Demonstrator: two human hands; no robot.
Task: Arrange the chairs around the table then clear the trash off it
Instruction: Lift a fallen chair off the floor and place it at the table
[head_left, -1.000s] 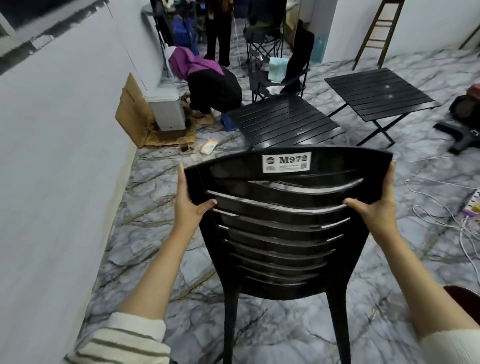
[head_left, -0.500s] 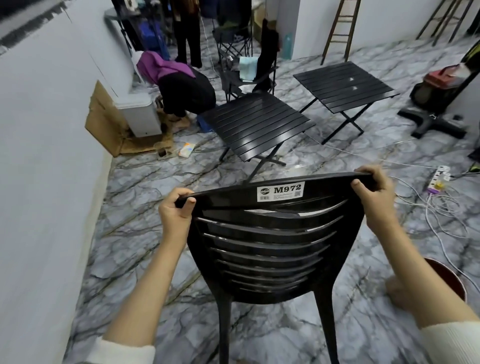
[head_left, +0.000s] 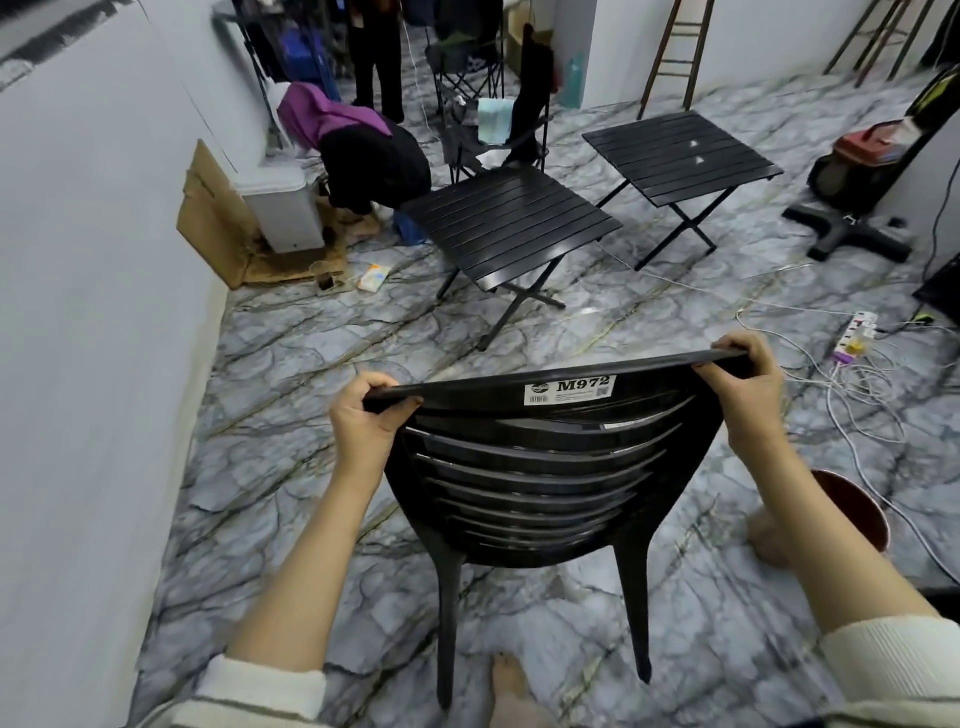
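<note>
A black plastic chair (head_left: 540, 467) with a slatted back and a white "M972" label stands in front of me, its back toward me. My left hand (head_left: 363, 415) grips the left end of the top rail and my right hand (head_left: 748, 395) grips the right end. Two black slatted folding tables stand farther ahead: a near table (head_left: 511, 223) straight beyond the chair and a far table (head_left: 680, 156) to its right with small pale scraps on top. A black folding chair (head_left: 498, 135) with a light cloth on it stands behind the near table.
A white wall (head_left: 93, 312) runs along the left. A crouching person (head_left: 363, 145) is by a white bin (head_left: 283, 208) and cardboard. A power strip (head_left: 857, 335) with cables lies on the floor at right, a vacuum (head_left: 862, 171) beyond it, a red bucket (head_left: 852, 509) near my right arm.
The chair has come down and moved forward toward the tables. Both hands shifted from the sides of the backrest to its top rail.
</note>
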